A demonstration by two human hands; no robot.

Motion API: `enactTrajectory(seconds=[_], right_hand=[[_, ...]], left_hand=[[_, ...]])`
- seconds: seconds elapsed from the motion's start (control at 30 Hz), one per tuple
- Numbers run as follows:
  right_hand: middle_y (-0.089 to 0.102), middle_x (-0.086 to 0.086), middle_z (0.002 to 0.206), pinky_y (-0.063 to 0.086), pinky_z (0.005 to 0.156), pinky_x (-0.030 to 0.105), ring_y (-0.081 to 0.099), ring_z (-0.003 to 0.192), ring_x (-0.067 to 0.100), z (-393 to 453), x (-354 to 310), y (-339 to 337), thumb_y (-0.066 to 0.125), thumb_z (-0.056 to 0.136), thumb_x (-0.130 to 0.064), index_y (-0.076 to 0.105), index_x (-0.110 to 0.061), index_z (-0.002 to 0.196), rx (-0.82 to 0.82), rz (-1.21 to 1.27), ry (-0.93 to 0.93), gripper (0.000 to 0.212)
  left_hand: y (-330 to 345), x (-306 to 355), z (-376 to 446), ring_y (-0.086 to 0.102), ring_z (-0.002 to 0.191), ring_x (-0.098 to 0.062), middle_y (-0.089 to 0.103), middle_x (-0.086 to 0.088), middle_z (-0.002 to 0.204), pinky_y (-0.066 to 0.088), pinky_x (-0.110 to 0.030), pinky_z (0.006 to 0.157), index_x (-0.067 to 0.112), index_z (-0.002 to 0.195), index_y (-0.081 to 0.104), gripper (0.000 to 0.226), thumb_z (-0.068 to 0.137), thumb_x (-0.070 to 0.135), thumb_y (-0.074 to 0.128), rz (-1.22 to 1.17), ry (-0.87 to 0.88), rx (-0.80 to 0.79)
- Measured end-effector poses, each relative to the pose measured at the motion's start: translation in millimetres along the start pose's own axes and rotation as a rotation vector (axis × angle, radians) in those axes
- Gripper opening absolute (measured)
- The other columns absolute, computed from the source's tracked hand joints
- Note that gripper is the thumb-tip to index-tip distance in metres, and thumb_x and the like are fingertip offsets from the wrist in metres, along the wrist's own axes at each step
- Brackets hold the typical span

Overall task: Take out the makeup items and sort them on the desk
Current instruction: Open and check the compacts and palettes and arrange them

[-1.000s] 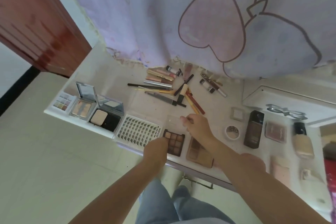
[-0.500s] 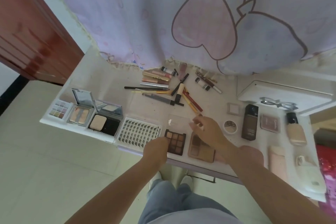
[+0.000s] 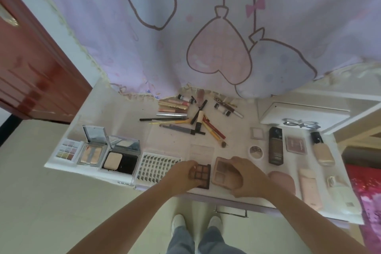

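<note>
White surface (image 3: 115, 105) stands against a wall hung with a lilac curtain (image 3: 206, 27) printed with heart-shaped balloons; curtain hem drapes onto the back edge. Red-brown wooden door (image 3: 31, 68) at far left; pale tiled floor (image 3: 51, 202) below.

Front row, left to right: pastel eyeshadow palette (image 3: 67, 150), two open mirrored compacts (image 3: 92, 150) (image 3: 121, 159), false-lash tray (image 3: 156, 168), dark brown palette (image 3: 201, 175), beige palette (image 3: 221, 171). Pencils, brushes and tubes (image 3: 185, 117) lie loosely heaped toward the back centre. Right of centre: small round pot (image 3: 255, 151), dark foundation bottle (image 3: 275, 145), pink blush compact (image 3: 296, 144), light foundation bottle (image 3: 321, 148). White raised box (image 3: 303, 114) at back right.

Left hand (image 3: 181, 175): grip narrow, fingers curled onto the left edge of the dark brown palette, which lies flat at the front edge. Right hand (image 3: 245, 177): grip closed around the right side of the beige palette, just beside the dark one; cannot tell whether the two palettes touch.
</note>
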State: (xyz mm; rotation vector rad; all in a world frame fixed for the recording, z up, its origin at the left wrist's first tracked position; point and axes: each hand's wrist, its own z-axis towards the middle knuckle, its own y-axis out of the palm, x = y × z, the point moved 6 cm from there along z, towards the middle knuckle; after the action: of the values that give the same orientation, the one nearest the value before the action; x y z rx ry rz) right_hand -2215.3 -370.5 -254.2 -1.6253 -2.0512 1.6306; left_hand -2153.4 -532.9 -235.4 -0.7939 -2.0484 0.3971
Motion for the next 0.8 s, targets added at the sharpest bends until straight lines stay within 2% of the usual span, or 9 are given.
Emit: enactTrajectory(seconds=[0.1,0.2,0.27,0.33,0.4,0.57,0.63,0.73,0.8], right_hand=[[0.055,-0.003,0.106,0.044,0.081,0.019,0.054,0.096,0.013,-10,-19,-33,0.054,0.046,-0.054,0.052,-0.02,0.109,0.062,0.189,-0.035,0.072],[0.056,-0.007,0.108,0.048,0.084,0.022,0.055,0.1,0.01,-21,-46,-74,0.055,0.048,-0.053,0.05,-0.031,0.102,0.135,0.267,-0.1,0.058],[0.053,-0.01,0.107,0.047,0.082,0.017,0.055,0.101,0.01,-30,-60,-100,0.055,0.048,-0.053,0.048,-0.032,0.099,0.218,0.288,-0.134,0.055],[0.053,-0.01,0.108,0.047,0.083,0.017,0.055,0.102,0.011,-36,-67,-121,0.059,0.049,-0.05,0.047,-0.034,0.097,0.297,0.307,-0.141,0.052],[0.054,-0.007,0.108,0.046,0.083,0.017,0.055,0.101,0.013,-41,-71,-137,0.064,0.052,-0.044,0.048,-0.033,0.097,0.353,0.308,-0.133,0.049],[0.058,-0.001,0.105,0.043,0.072,0.011,0.055,0.09,0.009,-48,-84,-167,0.061,0.058,-0.049,0.051,-0.025,0.1,0.445,0.184,-0.157,0.049],[0.057,-0.007,0.096,0.042,0.067,0.005,0.052,0.081,-0.002,-49,-87,-177,0.066,0.065,-0.04,0.05,-0.027,0.099,0.458,0.2,-0.15,0.039],[0.055,-0.014,0.087,0.043,0.065,0.009,0.055,0.078,0.003,-51,-89,-188,0.064,0.067,-0.041,0.05,-0.03,0.094,0.472,0.211,-0.128,0.033],[0.058,-0.011,0.09,0.043,0.07,0.012,0.058,0.085,0.012,-52,-89,-194,0.063,0.066,-0.045,0.052,-0.03,0.093,0.491,0.253,-0.123,0.033]], left_hand=[[-14,23,0,0.046,0.117,-0.01,0.04,0.005,0.137,0.046,-0.019,0.094,0.014,0.142,0.028,0.079,0.076,0.009,0.072,-0.242,0.09,-0.112],[-39,57,1,0.048,0.112,0.002,0.046,0.018,0.124,0.045,-0.02,0.095,0.019,0.132,0.039,0.067,0.075,0.006,0.072,-0.368,0.24,-0.166],[-56,77,-1,0.054,0.112,-0.004,0.054,0.007,0.124,0.048,-0.025,0.096,0.015,0.128,0.044,0.069,0.067,0.009,0.074,-0.458,0.31,-0.155],[-71,90,-2,0.059,0.108,-0.005,0.058,0.003,0.123,0.052,-0.024,0.087,0.016,0.124,0.047,0.072,0.057,0.011,0.073,-0.556,0.343,-0.132],[-80,104,-5,0.064,0.093,0.003,0.066,0.014,0.106,0.053,-0.017,0.073,0.026,0.11,0.052,0.067,0.049,0.013,0.075,-0.62,0.399,-0.147],[-105,136,-7,0.063,0.092,0.001,0.06,0.011,0.103,0.053,-0.019,0.081,0.022,0.111,0.052,0.058,0.067,-0.011,0.072,-0.456,0.482,-0.033],[-115,147,-10,0.061,0.096,-0.008,0.06,0.01,0.103,0.053,-0.024,0.085,0.027,0.106,0.053,0.053,0.069,-0.004,0.074,-0.386,0.525,0.023],[-122,157,-13,0.063,0.089,-0.002,0.061,0.01,0.098,0.055,-0.018,0.077,0.015,0.114,0.053,0.049,0.071,-0.002,0.072,-0.367,0.541,0.062],[-124,160,-13,0.065,0.08,0.004,0.061,0.012,0.096,0.053,-0.012,0.07,0.018,0.109,0.051,0.048,0.072,-0.006,0.069,-0.383,0.55,0.058]])
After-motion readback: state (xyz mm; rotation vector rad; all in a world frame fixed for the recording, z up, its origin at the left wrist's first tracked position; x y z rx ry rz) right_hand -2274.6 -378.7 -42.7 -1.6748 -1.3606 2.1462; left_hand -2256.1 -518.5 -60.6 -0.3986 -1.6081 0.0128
